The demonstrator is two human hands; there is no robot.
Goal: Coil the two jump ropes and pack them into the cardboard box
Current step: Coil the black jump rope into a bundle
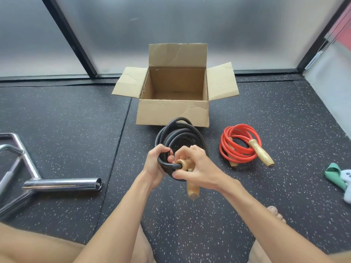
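Black rope (178, 135), coiled: left hand (154, 164) gripped its loops, right hand (197, 168) pinched a wooden handle (185, 164). Red rope (239, 143) coiled on the floor (76, 111) beside the open box (172, 112).

No text can be read for certain. The only marking sits on the round end face of the chrome bar (62, 184), lying on the floor (76, 114) at about eight o'clock from the cardboard box (172, 112); its small pale characters are too blurred to make out.
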